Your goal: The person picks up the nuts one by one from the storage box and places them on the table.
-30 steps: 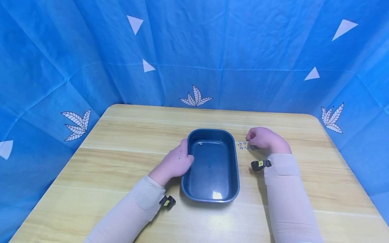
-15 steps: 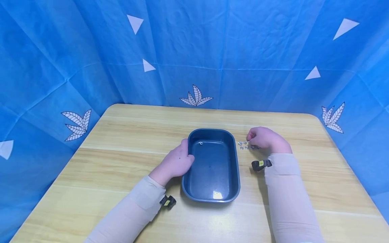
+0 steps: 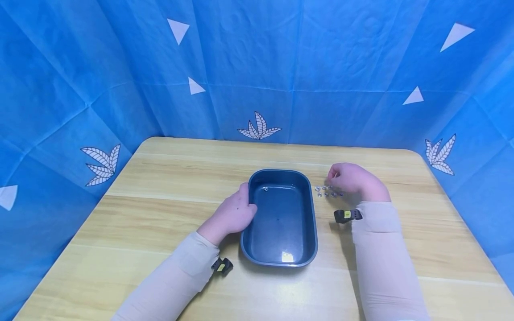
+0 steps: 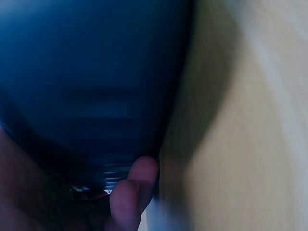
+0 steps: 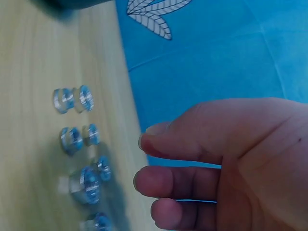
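Note:
My left hand [image 3: 234, 213] grips the left rim of a dark blue plastic basin [image 3: 277, 223], thumb inside it. In the left wrist view, two fingertips [image 4: 139, 187] curl against its outer wall. One tiny silvery round piece [image 3: 266, 189] lies inside near the far left corner. My right hand [image 3: 355, 180] hovers just beyond several small shiny round pieces [image 3: 326, 195], which look like clear faceted buttons with short stems. In the right wrist view these pieces [image 5: 86, 185] stand in two rows; my thumb [image 5: 178, 139] lies against the index fingertip, and anything between them is hidden.
A light wood table [image 3: 160, 178] bears everything. Blue fabric [image 3: 257, 53] with white triangles and leaf prints stands behind its far edge and at both sides. Small black wrist cameras [image 3: 347, 216] are strapped over both beige sleeves.
My right hand, which was down at the far row of small pieces, has lifted slightly up and away, uncovering more of them. The left hand and the basin have stayed in place.

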The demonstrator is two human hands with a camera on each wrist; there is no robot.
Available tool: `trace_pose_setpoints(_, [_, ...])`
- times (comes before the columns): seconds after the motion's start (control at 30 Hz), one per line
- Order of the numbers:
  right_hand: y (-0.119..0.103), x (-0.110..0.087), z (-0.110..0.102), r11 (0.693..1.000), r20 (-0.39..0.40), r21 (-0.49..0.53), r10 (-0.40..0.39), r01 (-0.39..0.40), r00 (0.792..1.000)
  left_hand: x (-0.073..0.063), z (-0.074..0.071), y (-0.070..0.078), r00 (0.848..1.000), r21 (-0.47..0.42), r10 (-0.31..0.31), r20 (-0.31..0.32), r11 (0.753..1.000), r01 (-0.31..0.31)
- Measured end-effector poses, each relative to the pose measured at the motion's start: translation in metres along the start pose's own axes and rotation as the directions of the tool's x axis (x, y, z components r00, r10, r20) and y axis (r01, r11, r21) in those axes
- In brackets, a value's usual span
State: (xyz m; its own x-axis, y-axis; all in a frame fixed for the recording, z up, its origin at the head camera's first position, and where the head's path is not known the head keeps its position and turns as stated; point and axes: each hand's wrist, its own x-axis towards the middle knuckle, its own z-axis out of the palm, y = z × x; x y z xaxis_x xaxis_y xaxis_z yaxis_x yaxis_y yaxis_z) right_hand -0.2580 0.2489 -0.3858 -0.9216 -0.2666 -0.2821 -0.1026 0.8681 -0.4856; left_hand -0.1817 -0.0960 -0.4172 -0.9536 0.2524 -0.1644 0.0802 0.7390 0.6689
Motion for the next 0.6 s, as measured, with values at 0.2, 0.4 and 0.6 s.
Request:
trace_pose_setpoints(0.2, [-0.011,-0.007,-0.008,0.997,-0.058,-0.049,-0.061,0.058,0.996,0.000,0.000,0.000,1.000,-0.006,0.000,0.001,1.000,0.000])
trace_pose_setpoints(0.4, [-0.024,-0.016,-0.015,0.994,-0.082,-0.067,-0.095,0.089,0.992,0.000,0.000,-0.001,1.000,-0.010,-0.002,0.003,1.000,0.002])
trace_pose_setpoints(0.6, [-0.034,-0.024,-0.020,0.993,-0.106,-0.080,-0.098,0.090,0.989,0.000,0.001,-0.002,1.000,-0.010,-0.002,-0.002,1.000,0.002])
